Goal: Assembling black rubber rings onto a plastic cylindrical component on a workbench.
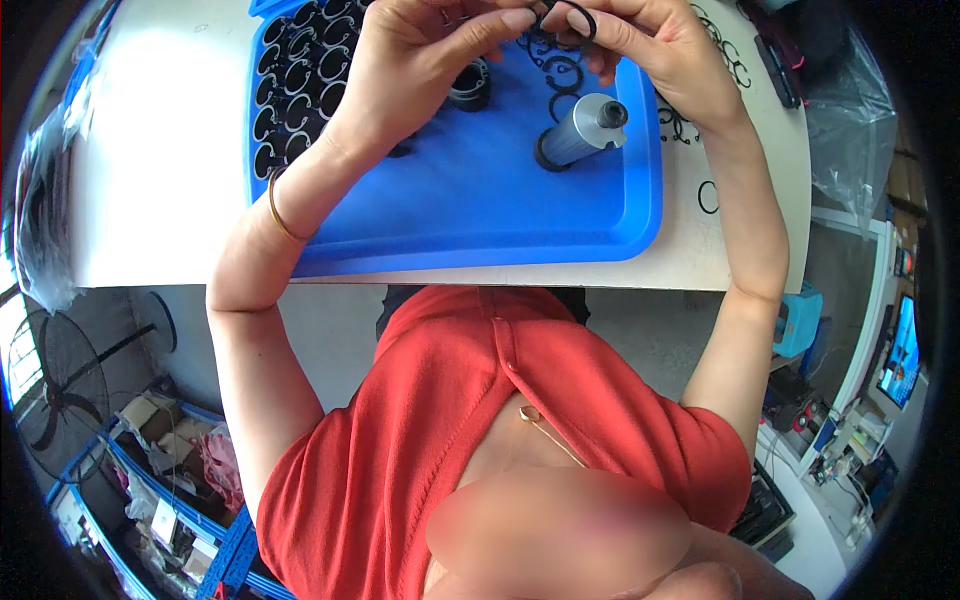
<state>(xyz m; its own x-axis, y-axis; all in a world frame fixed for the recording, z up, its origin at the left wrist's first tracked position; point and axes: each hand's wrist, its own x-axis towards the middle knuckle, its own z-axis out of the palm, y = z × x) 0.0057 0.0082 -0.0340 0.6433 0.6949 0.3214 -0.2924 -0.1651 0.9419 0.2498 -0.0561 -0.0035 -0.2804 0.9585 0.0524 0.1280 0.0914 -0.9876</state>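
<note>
Above the far side of the blue tray (460, 235), near the upper edge of the view, a black ring (594, 24) sits between the two hands. The right hand (668, 62) pinches it: the thumb lies against the ring, and the ring's curve shows across the thumb's tip, with the other fingers bent behind. The left hand (425, 45) reaches in from the opposite side, its thumb tip just beside the ring's left part. Its fingers are drawn together, but dark pieces overlap there and the frame cuts the fingers off, so I cannot tell whether they close on the ring or on something next to it.

Just below the grip, in the tray, lie loose rings (562, 73), and nearer the person stands a grey cylinder (582, 136) with a dark knob on top and a dark band around its base. The right hand is nearer to this cylinder than the left. A stack (469, 88) of dark rings with pale edges is just beside the left hand. Further left, rows of black clips (300, 75) fill the tray's left side, partly behind the left wrist, which bears a bracelet (276, 205). Right of the tray, on the white table (150, 170), lie more clips and a thin hoop (708, 197), well apart from the grip.
</note>
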